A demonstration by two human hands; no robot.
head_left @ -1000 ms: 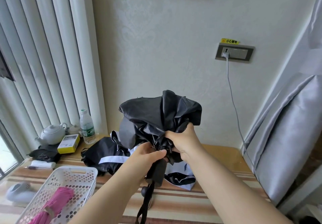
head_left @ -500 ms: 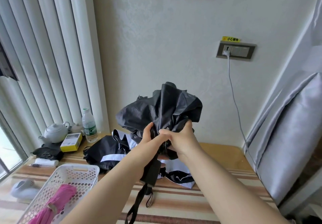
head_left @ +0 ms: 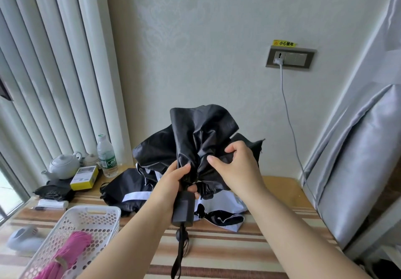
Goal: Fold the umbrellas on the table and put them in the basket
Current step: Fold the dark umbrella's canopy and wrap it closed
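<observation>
A black umbrella (head_left: 195, 135) with its canopy collapsed and rumpled is held upright above the table. My left hand (head_left: 173, 181) grips it at the neck just above the black handle (head_left: 183, 209), whose strap hangs down. My right hand (head_left: 236, 165) pinches a fold of the black canopy on the right side. A second umbrella, black and white (head_left: 130, 192), lies loose on the table behind. The white perforated basket (head_left: 95, 211) stands at the front left with a folded pink umbrella (head_left: 71, 250) inside.
The striped table (head_left: 227, 248) also carries a white teapot (head_left: 63, 165), a water bottle (head_left: 106, 157), a yellow box (head_left: 84, 177) and a white handheld fan (head_left: 23, 238) at the left. A grey cable (head_left: 288, 122) hangs from the wall socket. Grey curtain fabric stands at the right.
My right hand has let go near the umbrella's neck and moved right to pinch a canopy fold. My left hand has closed round the neck above the handle. The canopy has spread sideways.
</observation>
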